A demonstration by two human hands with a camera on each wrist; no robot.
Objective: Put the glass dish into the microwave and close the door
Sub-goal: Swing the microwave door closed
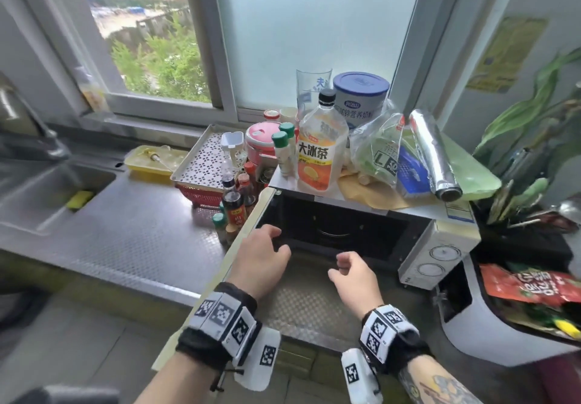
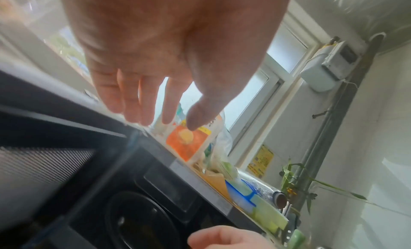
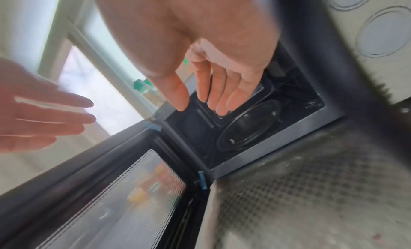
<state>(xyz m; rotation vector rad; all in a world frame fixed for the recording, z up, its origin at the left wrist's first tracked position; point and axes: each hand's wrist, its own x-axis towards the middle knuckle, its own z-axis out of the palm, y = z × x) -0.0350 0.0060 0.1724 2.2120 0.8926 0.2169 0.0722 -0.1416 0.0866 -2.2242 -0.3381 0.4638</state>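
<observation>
We are holding both hands just in front of the microwave's [image 1: 345,230] open mouth, above the front edge of the patterned steel counter [image 1: 125,234]. Our left hand [image 1: 261,262] is hovering by the left side of the opening, fingers straight and spread, gripping nothing; our right hand [image 1: 353,274] is hanging near the middle of the opening, fingers loosely curled and likewise empty. We are judging that both are free because the dish is no longer needing support.

Past the hands, the door [image 3: 115,191] is standing swung wide to the left, its mesh window facing us in the right wrist view. It is sitting close to our left hand, so that hand is looking best placed to push it shut.

Deeper in, the glass dish [image 3: 249,124] is lying on the cavity floor, a round clear shape with small glints on it; whether it is seated squarely we cannot tell. So placement is looking done and closing is what is remaining.

Furthest back, an iced tea bottle [image 1: 320,152], a foil roll [image 1: 434,155] and bags are crowding the microwave's top, near its front edge, so a hard slam is risking shaking them.
</observation>
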